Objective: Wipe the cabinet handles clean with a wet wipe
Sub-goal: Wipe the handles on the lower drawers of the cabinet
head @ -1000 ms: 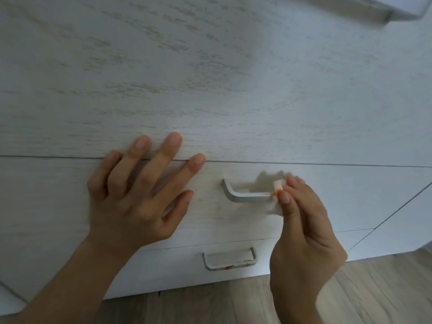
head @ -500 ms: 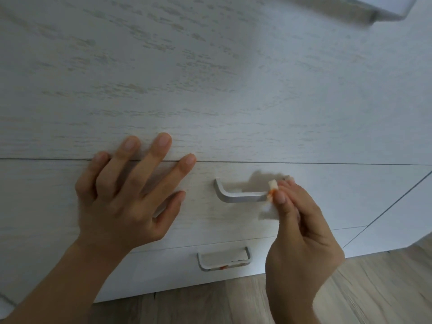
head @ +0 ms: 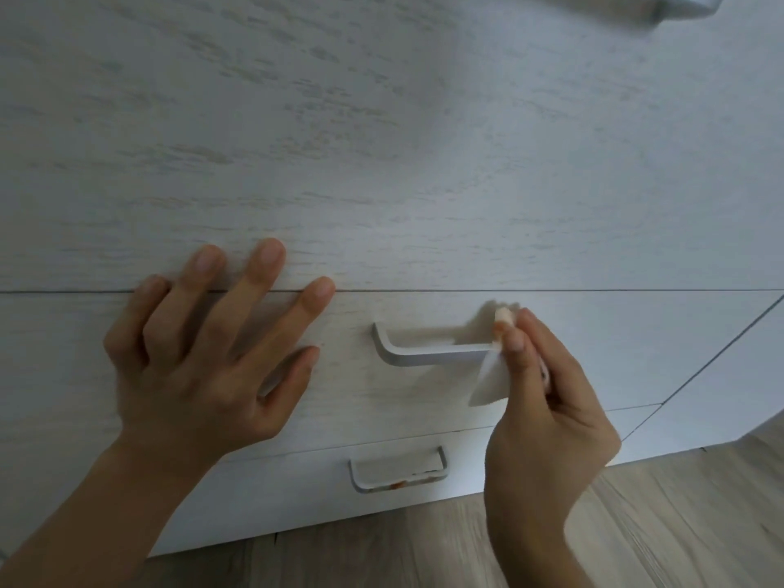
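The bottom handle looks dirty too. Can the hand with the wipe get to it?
Probably yes. The right hand holds the wipe at the upper handle, and the lower handle sits just below, with nothing covering it.

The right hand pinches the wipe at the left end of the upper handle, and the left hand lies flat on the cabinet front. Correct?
No: the head view shows the right hand pinching the wipe at the right end of the upper handle. The left hand does lie flat on the cabinet front.

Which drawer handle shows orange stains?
The lower handle, on the bottom drawer by the floor; the upper handle, at the wet wipe, looks clean.
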